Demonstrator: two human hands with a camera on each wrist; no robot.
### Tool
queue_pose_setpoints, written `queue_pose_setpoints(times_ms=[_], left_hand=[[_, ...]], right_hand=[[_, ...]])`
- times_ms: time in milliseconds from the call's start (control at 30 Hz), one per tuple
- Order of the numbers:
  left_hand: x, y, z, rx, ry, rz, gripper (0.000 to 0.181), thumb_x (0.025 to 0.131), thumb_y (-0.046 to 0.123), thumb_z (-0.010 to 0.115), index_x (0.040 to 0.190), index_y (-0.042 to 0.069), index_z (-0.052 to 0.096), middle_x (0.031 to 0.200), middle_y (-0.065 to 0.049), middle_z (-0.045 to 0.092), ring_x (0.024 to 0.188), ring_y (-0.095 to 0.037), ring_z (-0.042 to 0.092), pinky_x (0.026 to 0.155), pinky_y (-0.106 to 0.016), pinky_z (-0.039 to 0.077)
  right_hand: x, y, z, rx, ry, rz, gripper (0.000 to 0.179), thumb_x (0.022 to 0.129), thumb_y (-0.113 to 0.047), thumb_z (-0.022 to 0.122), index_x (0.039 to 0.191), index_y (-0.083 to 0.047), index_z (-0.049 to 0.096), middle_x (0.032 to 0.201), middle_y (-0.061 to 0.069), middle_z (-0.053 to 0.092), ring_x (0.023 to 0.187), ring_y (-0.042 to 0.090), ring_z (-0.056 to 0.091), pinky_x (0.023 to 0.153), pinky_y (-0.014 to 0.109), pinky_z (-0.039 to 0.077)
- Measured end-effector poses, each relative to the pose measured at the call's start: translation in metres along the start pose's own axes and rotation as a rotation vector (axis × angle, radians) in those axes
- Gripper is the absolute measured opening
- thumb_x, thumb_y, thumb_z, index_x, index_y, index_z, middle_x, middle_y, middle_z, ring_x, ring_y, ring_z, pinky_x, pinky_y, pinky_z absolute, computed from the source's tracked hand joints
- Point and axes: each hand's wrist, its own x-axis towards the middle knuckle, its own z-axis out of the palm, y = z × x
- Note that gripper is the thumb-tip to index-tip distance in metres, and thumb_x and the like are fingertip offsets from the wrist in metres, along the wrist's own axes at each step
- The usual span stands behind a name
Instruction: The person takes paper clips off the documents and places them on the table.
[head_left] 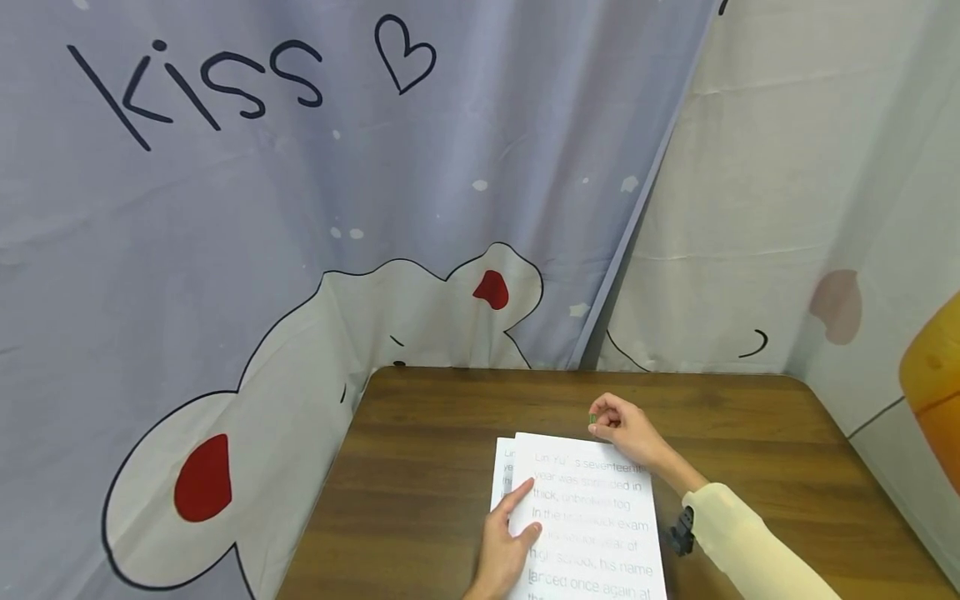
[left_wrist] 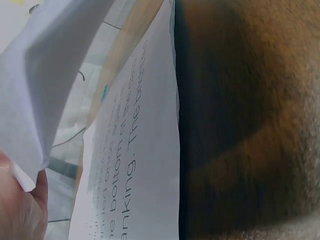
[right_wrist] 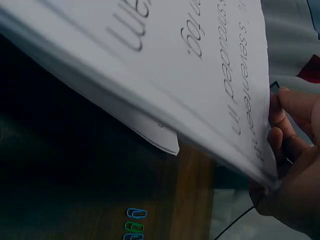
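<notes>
In the head view my left hand (head_left: 504, 546) holds the left edge of an upper bundle of printed sheets (head_left: 585, 517), raised and tilted. The left wrist view shows fingers (left_wrist: 22, 205) gripping the folded-looking edge of that paper (left_wrist: 55, 65). Beneath lies another printed stack (head_left: 502, 475), its left strip showing past the upper one. My right hand (head_left: 626, 429) is at the top right corner of the upper bundle and pinches a small green paper clip (head_left: 592, 419) between thumb and forefinger. Its other fingers curl near the paper's corner in the right wrist view.
Several paper clips, including a blue one (right_wrist: 136, 213) and a green one (right_wrist: 134, 227), lie on the wooden table (head_left: 420, 467) by the right side of the sheets. A printed curtain (head_left: 450, 167) hangs right behind the table's far edge.
</notes>
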Motion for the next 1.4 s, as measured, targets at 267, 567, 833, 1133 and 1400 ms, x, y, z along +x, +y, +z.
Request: queue_pose_setpoints(times_ms=[267, 567, 833, 1133, 1400], left_hand=[[0.003, -0.001, -0.008, 0.019, 0.039, 0.012, 0.069, 0.080, -0.015, 0.069, 0.145, 0.007, 0.064, 0.153, -0.015, 0.060, 0.136, -0.022, 0.056, 0.108, -0.015, 0.045], [0.002, 0.000, -0.013, 0.036, 0.056, 0.000, 0.069, 0.081, -0.014, 0.069, 0.146, 0.009, 0.063, 0.155, -0.014, 0.058, 0.139, -0.028, 0.056, 0.108, -0.017, 0.046], [0.002, -0.004, -0.023, 0.095, 0.074, 0.021, 0.068, 0.082, -0.012, 0.069, 0.147, 0.008, 0.062, 0.152, -0.018, 0.059, 0.129, -0.022, 0.062, 0.103, -0.014, 0.048], [0.004, -0.003, -0.029, 0.089, 0.099, 0.006, 0.068, 0.081, -0.013, 0.069, 0.146, 0.009, 0.064, 0.152, -0.016, 0.060, 0.130, -0.021, 0.061, 0.105, -0.014, 0.047], [0.003, -0.001, -0.029, 0.055, 0.111, -0.020, 0.069, 0.081, -0.014, 0.070, 0.145, 0.011, 0.065, 0.152, -0.014, 0.061, 0.133, -0.024, 0.059, 0.106, -0.015, 0.046]], right_hand=[[-0.007, 0.011, -0.017, 0.019, 0.013, 0.016, 0.023, 0.094, -0.001, 0.075, 0.115, 0.000, 0.064, 0.082, 0.012, 0.069, 0.067, 0.016, 0.061, 0.061, 0.027, 0.053], [-0.020, 0.029, -0.036, 0.008, 0.042, 0.054, 0.028, 0.093, -0.003, 0.076, 0.118, 0.003, 0.064, 0.087, 0.014, 0.073, 0.077, 0.028, 0.067, 0.068, 0.027, 0.054], [-0.033, 0.046, -0.046, -0.013, 0.083, 0.073, 0.034, 0.089, -0.003, 0.080, 0.117, 0.007, 0.064, 0.085, 0.014, 0.075, 0.073, 0.015, 0.067, 0.067, 0.024, 0.052], [-0.040, 0.064, -0.054, -0.066, 0.094, 0.116, 0.031, 0.088, -0.002, 0.081, 0.114, 0.006, 0.067, 0.084, 0.011, 0.075, 0.072, 0.011, 0.066, 0.065, 0.024, 0.051], [-0.055, 0.088, -0.061, -0.112, 0.027, 0.188, 0.026, 0.087, 0.001, 0.080, 0.109, 0.005, 0.066, 0.081, 0.009, 0.073, 0.071, 0.014, 0.064, 0.061, 0.024, 0.049]])
